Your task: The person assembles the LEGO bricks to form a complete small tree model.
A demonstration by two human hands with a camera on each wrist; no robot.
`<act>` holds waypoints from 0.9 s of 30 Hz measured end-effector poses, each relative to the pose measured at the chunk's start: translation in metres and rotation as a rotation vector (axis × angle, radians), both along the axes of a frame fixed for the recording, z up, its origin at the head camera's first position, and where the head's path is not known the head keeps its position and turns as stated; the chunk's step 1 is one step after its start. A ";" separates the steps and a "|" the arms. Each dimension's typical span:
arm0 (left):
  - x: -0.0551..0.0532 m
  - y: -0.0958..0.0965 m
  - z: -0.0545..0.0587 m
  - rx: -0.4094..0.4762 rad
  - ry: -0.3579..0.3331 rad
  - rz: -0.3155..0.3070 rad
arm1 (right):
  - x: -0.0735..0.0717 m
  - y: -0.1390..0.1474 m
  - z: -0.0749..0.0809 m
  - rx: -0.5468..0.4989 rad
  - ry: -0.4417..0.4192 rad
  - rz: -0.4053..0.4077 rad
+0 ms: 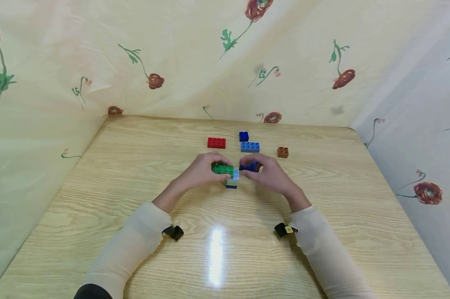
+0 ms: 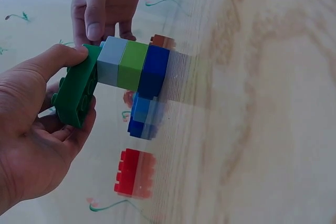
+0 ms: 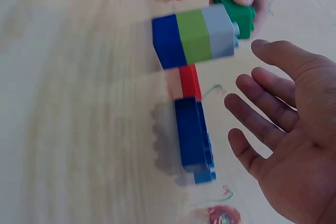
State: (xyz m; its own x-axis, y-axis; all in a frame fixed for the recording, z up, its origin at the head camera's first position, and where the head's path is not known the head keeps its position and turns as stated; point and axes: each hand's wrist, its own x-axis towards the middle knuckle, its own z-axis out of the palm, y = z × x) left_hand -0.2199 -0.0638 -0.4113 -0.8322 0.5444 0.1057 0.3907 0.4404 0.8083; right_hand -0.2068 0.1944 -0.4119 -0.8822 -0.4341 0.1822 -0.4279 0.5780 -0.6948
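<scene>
Green toy brick (image 2: 77, 90) pinched in the left hand (image 2: 31, 119), just beside a three-brick stack (image 2: 132, 64) on the tabletop (image 1: 97, 187).
Likely light, stiff plastic, it should suit a grip on its smooth sides; the right hand (image 3: 304, 135), loosely spread and empty, hovers near.

Plastic bricks (image 2: 76, 93); glossy, perhaps wooden table (image 1: 247, 249).

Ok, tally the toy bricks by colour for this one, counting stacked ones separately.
Dark blue: 3 (small back brick, long brick, stack's bottom brick)
Medium blue brick: 1
Pale blue brick: 1
Lime brick: 1
Green brick: 1
Red brick: 1
Brown brick: 1
Total visible: 9
</scene>
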 end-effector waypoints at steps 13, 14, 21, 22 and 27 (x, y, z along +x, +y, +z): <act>-0.001 0.001 0.000 0.000 -0.043 0.005 | -0.030 0.018 -0.006 0.041 -0.111 -0.120; -0.001 0.001 0.000 -0.001 -0.045 0.007 | -0.032 0.018 -0.007 0.047 -0.123 -0.121; -0.001 0.001 0.003 -0.005 -0.048 0.006 | -0.044 0.018 -0.019 0.108 -0.206 -0.109; -0.001 0.001 0.003 -0.005 -0.047 0.005 | -0.045 0.018 -0.020 0.116 -0.216 -0.109; 0.000 0.001 0.004 -0.003 -0.048 0.006 | -0.047 0.015 -0.020 0.155 -0.232 -0.107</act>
